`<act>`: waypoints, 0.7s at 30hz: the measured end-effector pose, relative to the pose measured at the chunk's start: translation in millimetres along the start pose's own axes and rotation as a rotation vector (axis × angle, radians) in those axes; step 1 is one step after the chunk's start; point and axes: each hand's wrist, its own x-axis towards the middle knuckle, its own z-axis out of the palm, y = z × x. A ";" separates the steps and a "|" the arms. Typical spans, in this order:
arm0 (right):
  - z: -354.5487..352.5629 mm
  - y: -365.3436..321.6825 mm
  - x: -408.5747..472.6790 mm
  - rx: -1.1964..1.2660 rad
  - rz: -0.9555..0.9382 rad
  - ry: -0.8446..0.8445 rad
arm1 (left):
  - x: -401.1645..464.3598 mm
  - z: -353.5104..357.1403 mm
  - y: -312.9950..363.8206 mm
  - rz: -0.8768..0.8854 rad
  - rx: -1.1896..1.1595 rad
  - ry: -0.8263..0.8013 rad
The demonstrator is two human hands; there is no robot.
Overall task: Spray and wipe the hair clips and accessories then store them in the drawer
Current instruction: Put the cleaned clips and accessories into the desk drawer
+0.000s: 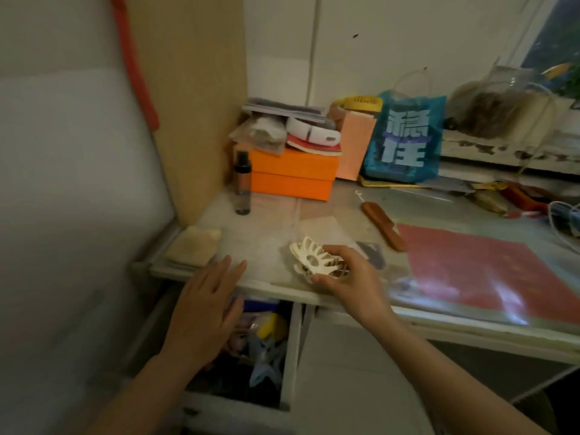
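My right hand (pixel 351 277) grips a cream claw hair clip (pixel 314 259) just above the desk's front edge. With straight fingers, my left hand (pixel 204 306) hovers flat over the open drawer (pixel 290 356), fingertips reaching the desk edge. The drawer below holds several small things, among them a light blue star-shaped clip (pixel 266 362) and something yellow. A dark spray bottle (pixel 242 183) stands upright at the desk's back left. Near the left front corner a folded beige cloth (pixel 194 246) lies flat. A brown comb (pixel 383 226) rests on the desk to the right of the clip.
An orange box (pixel 295 174) with clutter stacked on it stands behind the bottle. A blue printed bag (pixel 405 142) and a peach bag stand further right. A red sheet (pixel 470 268) lies under the clear desk cover. A wooden panel walls the desk's left side.
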 end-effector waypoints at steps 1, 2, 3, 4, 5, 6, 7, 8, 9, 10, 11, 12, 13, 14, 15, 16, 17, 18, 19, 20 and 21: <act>10.2 -4.6 -8.1 -0.016 -0.036 -0.022 | -11.6 -5.8 -8.3 -0.015 0.023 -0.003; 20.2 -9.4 -16.7 -0.030 -0.072 -0.046 | -23.6 -10.4 -17.1 -0.034 0.047 -0.011; 30.4 -13.5 -25.1 -0.033 -0.099 -0.078 | -35.2 -14.3 -25.5 -0.059 0.071 -0.021; 39.7 -18.8 -33.6 -0.025 -0.121 -0.111 | -46.1 -17.5 -33.0 -0.090 0.089 -0.032; 49.3 -22.7 -41.0 -0.017 -0.137 -0.142 | -55.3 -20.2 -39.0 -0.120 0.100 -0.036; 58.8 -25.8 -47.8 -0.012 -0.154 -0.166 | -62.9 -22.1 -44.2 -0.148 0.105 -0.043; 68.1 -28.5 -53.9 -0.013 -0.165 -0.181 | -69.1 -23.0 -48.2 -0.171 0.104 -0.054; 76.9 -29.9 -59.0 -0.018 -0.164 -0.195 | -74.2 -23.7 -50.4 -0.184 0.100 -0.062; 84.8 -30.6 -63.3 -0.023 -0.155 -0.209 | -78.8 -23.0 -52.4 -0.183 0.097 -0.065; 92.2 -30.2 -66.9 -0.034 -0.143 -0.226 | -83.2 -21.7 -54.0 -0.173 0.105 -0.068; 99.2 -29.2 -69.8 -0.050 -0.137 -0.248 | -87.5 -20.1 -55.0 -0.158 0.126 -0.071; 105.2 -27.7 -72.1 -0.074 -0.135 -0.274 | -91.3 -18.0 -56.0 -0.145 0.151 -0.080; 110.3 -25.4 -73.5 -0.108 -0.125 -0.304 | -94.4 -16.0 -56.5 -0.140 0.171 -0.089; 114.3 -23.2 -74.8 -0.158 -0.109 -0.336 | -96.1 -14.4 -57.2 -0.145 0.179 -0.094; 117.4 -21.4 -75.8 -0.226 -0.095 -0.365 | -96.4 -13.2 -58.1 -0.155 0.183 -0.090; 119.5 -19.1 -76.8 -0.298 -0.088 -0.385 | -95.6 -12.0 -59.1 -0.164 0.186 -0.089; 121.1 -16.8 -78.0 -0.353 -0.085 -0.393 | -95.0 -10.6 -59.8 -0.167 0.189 -0.088; 122.5 -14.6 -78.8 -0.380 -0.079 -0.393 | -94.8 -9.9 -60.2 -0.166 0.194 -0.088; 123.3 -13.4 -79.5 -0.383 -0.076 -0.388 | -95.2 -9.1 -61.3 -0.161 0.200 -0.089; 124.0 -13.1 -80.0 -0.379 -0.081 -0.382 | -95.4 -8.9 -61.7 -0.158 0.207 -0.091; 124.8 -13.2 -79.9 -0.376 -0.093 -0.381 | -95.7 -9.2 -61.8 -0.160 0.210 -0.093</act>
